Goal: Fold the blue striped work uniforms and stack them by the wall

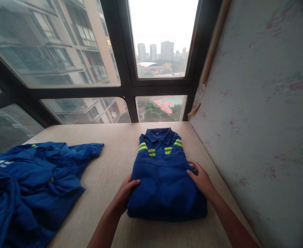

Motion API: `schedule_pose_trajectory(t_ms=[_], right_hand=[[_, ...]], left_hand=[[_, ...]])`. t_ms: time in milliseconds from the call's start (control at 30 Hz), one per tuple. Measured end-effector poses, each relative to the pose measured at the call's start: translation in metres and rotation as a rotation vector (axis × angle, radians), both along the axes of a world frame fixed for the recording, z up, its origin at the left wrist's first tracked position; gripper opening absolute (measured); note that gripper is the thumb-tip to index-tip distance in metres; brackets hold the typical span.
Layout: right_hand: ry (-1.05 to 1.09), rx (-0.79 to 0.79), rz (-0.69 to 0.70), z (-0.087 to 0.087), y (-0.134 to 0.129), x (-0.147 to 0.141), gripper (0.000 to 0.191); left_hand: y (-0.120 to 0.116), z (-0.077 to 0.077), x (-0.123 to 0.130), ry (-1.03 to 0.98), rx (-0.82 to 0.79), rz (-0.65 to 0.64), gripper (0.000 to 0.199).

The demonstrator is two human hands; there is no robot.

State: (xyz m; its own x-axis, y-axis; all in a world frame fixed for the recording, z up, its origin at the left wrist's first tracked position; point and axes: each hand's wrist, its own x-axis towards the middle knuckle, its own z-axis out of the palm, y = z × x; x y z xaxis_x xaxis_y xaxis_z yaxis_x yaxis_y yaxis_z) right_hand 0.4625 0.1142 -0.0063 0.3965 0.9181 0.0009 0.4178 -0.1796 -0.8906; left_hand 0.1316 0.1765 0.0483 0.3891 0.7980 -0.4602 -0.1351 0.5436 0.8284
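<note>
A blue work jacket (164,187) lies folded into a neat rectangle, collar toward the window, with yellow-green stripes on its shoulders and chest. My left hand (126,190) grips its left edge, thumb on top and the other fingers hidden at the side. On the opposite edge, higher up, my right hand (201,178) holds the cloth between its thumb and curled fingers. Off to the left, a second blue garment (40,182) is spread out loose and wrinkled, one elastic cuff pointing toward the middle. Neither hand touches that one.
Both garments rest on a pale wood-grain surface (107,172). Dark-framed windows (127,82) stand along its far edge and left side. A flower-patterned wall (257,113) borders the surface on the right, close to my right arm. Peeling wallpaper shows beside the window frame.
</note>
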Motion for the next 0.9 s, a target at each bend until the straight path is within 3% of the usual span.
schedule_pose_trajectory(t_ms=[133, 267, 433, 533, 667, 833, 900], right_hand=[[-0.098, -0.010, -0.069, -0.003, -0.002, 0.001, 0.052], [-0.254, 0.002, -0.116, -0.003, -0.009, -0.004, 0.054], [-0.141, -0.092, -0.163, -0.007, -0.044, -0.004, 0.059], [-0.005, -0.116, -0.140, -0.020, -0.069, -0.007, 0.058], [-0.010, -0.072, -0.149, -0.032, -0.083, -0.016, 0.062], [-0.109, -0.109, -0.119, -0.041, -0.083, -0.023, 0.061], [-0.187, -0.115, -0.105, -0.045, -0.085, -0.023, 0.060]], left_hand=[[0.007, -0.020, 0.002, 0.131, 0.056, 0.014, 0.058], [0.003, -0.026, -0.002, 0.243, 0.076, 0.080, 0.048], [-0.022, -0.038, -0.027, 0.375, 0.020, 0.169, 0.059], [-0.042, -0.043, -0.038, 0.387, 0.108, 0.180, 0.063], [-0.067, -0.036, -0.035, 0.385, 0.248, 0.194, 0.075], [-0.093, -0.045, -0.029, 0.848, 0.452, 0.255, 0.069], [-0.099, -0.054, -0.030, 1.007, 0.500, 0.189, 0.062]])
